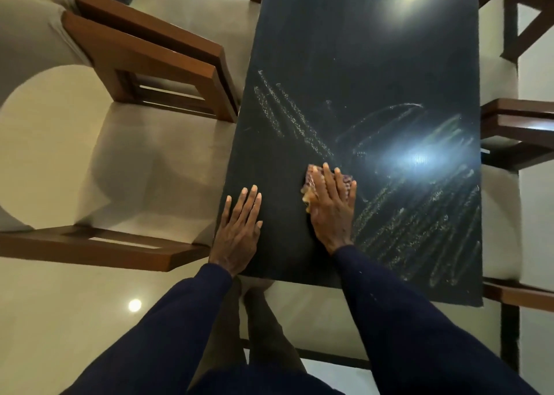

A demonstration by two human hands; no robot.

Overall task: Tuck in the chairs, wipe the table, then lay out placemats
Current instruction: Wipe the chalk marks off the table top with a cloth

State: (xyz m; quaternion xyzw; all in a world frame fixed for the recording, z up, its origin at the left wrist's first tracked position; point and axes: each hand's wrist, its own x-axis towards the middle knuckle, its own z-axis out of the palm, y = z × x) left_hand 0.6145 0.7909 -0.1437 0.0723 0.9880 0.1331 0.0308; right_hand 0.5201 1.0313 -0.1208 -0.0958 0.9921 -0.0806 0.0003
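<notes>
A dark glossy table [344, 64] runs away from me, with wet wipe streaks across its near right half. My right hand [331, 205] presses flat, fingers straight, on a small orange and purple cloth [310, 181] near the table's middle front. Only the cloth's edges show around the fingers. My left hand [239, 229] rests flat on the table at its near left edge, fingers straight. Two wooden chairs with beige seats [150, 166] stand along the left side, their seats partly under the table. No placemats are in view.
More wooden chairs [515, 130] stand along the right side of the table. The floor [75, 319] is pale glossy tile with a lamp reflection. Bright light reflections glare on the table top. My legs show below the near table edge.
</notes>
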